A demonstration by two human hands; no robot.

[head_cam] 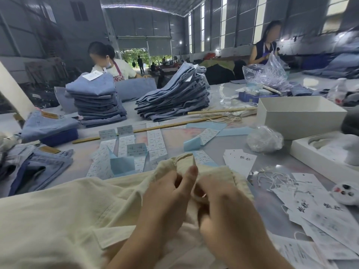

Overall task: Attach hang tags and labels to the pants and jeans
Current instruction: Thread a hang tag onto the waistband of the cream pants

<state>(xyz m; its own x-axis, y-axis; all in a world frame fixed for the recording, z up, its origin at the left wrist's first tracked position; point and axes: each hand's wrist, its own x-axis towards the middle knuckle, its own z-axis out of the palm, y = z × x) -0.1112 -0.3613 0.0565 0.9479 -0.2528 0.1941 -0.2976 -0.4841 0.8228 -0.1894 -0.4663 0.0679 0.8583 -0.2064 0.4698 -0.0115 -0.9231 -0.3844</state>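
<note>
Table (174, 136) foreground: both hands' fingers (191, 172) hidden in cream pants (68, 210).

This is a garment factory's finishing floor, set in a large metal-walled hall with a high arched roof (147, 6) and a wide open doorway (144, 57) at the far end. Folded jeans stacks (97, 100) stand on the long worktable (174, 136). Sticker label sheets (155, 140) and hang tags (240, 160) lie across it, and workers (108, 61) stand along the far side.
</note>
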